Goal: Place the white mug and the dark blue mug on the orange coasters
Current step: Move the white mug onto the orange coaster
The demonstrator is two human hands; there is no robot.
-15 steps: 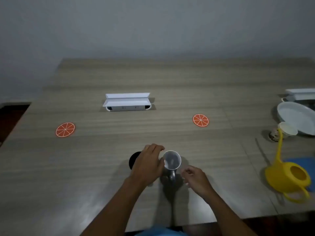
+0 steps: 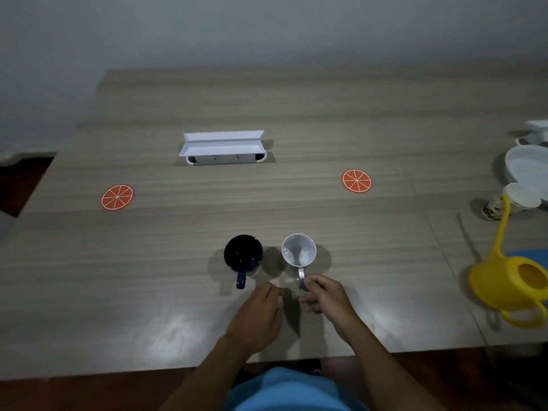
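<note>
The dark blue mug and the white mug stand upright side by side near the table's front, handles pointing toward me. My right hand pinches the white mug's handle. My left hand hovers just below and right of the blue mug's handle, fingers loosely curled, holding nothing. Two orange coasters lie farther back: the left coaster and the right coaster, both bare.
A white socket box sits in the table's middle. At the right are a yellow watering can, a white bowl, a small cup and a blue mat. The table's front edge is close to me.
My left hand has pulled back off the dark blue mug toward me, uncovering it. My right hand has moved up onto the white mug's handle.
</note>
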